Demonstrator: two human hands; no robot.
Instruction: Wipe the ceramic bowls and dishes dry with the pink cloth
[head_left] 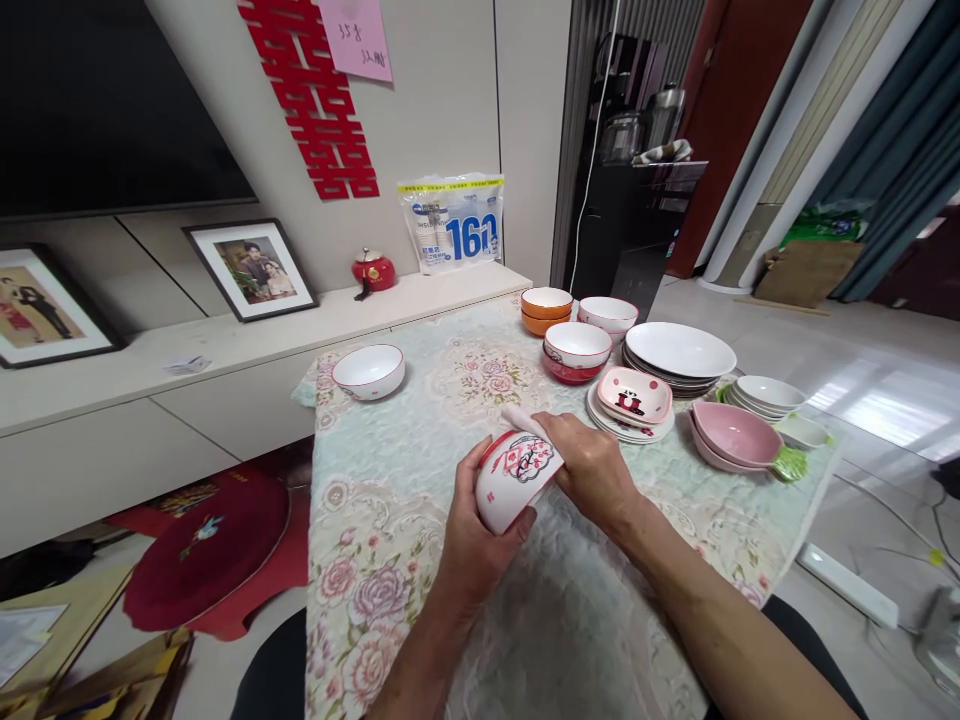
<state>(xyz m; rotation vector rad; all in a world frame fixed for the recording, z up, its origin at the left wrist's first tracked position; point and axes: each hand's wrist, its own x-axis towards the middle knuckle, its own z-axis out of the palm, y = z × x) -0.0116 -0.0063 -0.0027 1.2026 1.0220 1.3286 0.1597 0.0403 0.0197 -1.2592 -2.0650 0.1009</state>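
Note:
A white bowl (501, 492) with a red rim band and a printed flower design is held tilted above the near part of the table. My left hand (478, 530) is wrapped round its left side and base, thumb underneath. At the bowl's right side, my right hand (592, 460) presses a white cloth (523, 420) against the rim; the cloth's tip sticks up past the fingers. Part of that cloth and some right fingertips are hidden behind the bowl. Another white bowl (369, 372) with a thin red rim stands upright, alone, at the table's far left.
On the flowered tablecloth (382, 570), orange bowls (546, 312), red-and-white bowls (576, 350), white plates (679, 350), a pink square dish (634, 395), pink leaf-handled bowls (735, 436) and small white bowls (769, 393) stand stacked at right. Behind is a ledge with framed photos (251, 268).

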